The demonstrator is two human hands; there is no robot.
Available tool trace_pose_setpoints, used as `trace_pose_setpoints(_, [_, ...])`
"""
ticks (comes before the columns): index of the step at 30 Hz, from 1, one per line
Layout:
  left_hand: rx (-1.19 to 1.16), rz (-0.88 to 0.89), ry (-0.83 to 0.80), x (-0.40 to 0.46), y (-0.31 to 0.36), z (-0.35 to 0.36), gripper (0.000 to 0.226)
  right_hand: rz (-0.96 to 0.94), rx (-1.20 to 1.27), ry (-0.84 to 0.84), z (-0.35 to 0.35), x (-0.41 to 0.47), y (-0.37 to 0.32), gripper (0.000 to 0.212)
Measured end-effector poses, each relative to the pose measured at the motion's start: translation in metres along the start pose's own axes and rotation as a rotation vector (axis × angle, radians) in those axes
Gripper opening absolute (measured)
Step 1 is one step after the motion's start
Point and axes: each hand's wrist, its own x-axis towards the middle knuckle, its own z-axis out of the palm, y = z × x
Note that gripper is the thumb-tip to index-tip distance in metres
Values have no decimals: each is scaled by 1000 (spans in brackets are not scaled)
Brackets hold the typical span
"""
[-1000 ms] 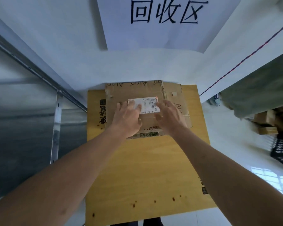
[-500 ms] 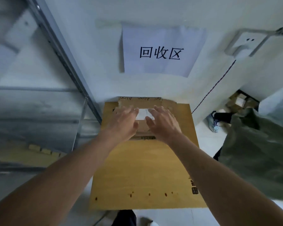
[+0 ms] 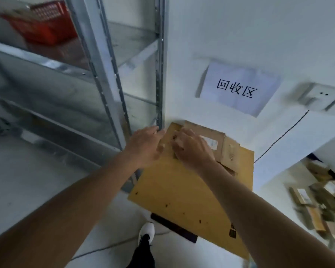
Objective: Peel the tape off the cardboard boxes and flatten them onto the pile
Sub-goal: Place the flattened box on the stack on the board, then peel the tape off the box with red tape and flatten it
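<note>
Both hands, left hand and right hand, lay flat with straight fingers on the flattened box at frame centre, holding nothing; I judged they pressed it onto the pile.

both hands over flattened brown box, yellow cardboard pile, metal shelving

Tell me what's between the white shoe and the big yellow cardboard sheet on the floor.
In the head view, a dark flat strip lies between the white shoe and the yellow cardboard sheet, partly tucked under the sheet's near edge.
</note>
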Motion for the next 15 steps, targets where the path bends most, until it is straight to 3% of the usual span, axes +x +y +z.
trace_pose_setpoints(7, [48, -191, 89, -93, -45, -51, 47, -197, -10, -15, -1, -20, -84, 56])
trace_pose_setpoints(15, [80, -335, 184, -159, -137, -114, 65, -438, -22, 23, -15, 0, -217, 58])
